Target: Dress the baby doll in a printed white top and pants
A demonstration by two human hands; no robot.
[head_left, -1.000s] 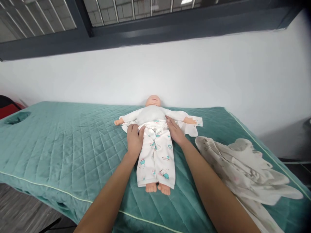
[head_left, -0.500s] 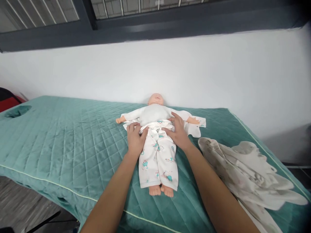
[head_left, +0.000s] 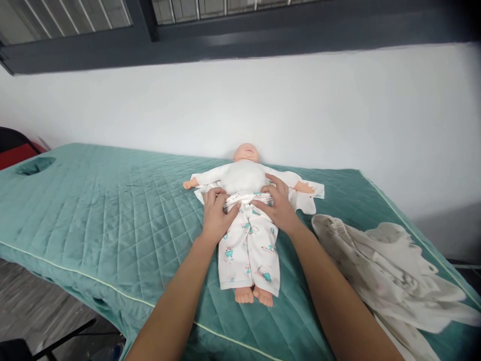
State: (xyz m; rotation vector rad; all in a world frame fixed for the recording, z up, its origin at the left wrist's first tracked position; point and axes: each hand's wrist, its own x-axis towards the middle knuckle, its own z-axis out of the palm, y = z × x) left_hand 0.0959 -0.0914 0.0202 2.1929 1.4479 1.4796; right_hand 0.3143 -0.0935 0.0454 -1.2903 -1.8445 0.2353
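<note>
A baby doll [head_left: 246, 175] lies on its back with its head toward the wall and its arms spread. It wears white trousers [head_left: 248, 250] with a small teal print, and its bare feet stick out below the hems. My left hand [head_left: 218, 215] is closed on the trousers' waistband at the left side, thumb on the front. At the right side, my right hand [head_left: 280, 208] grips the same waistband between thumb and fingers, its index finger stretched toward the belly. A white top [head_left: 305, 203] lies spread out under the doll's arms.
Crumpled white baby clothes [head_left: 376, 271] are heaped at the right. A green quilted cover [head_left: 112, 215] lies over the bed, which has a hole [head_left: 35, 166] at its far left. Behind stand a white wall [head_left: 225, 110] and a dark window frame [head_left: 244, 40].
Both hands stay at the waistband; the left hand has shifted slightly right and inward. The whole view has moved a little, so the doll appears slightly farther right.
</note>
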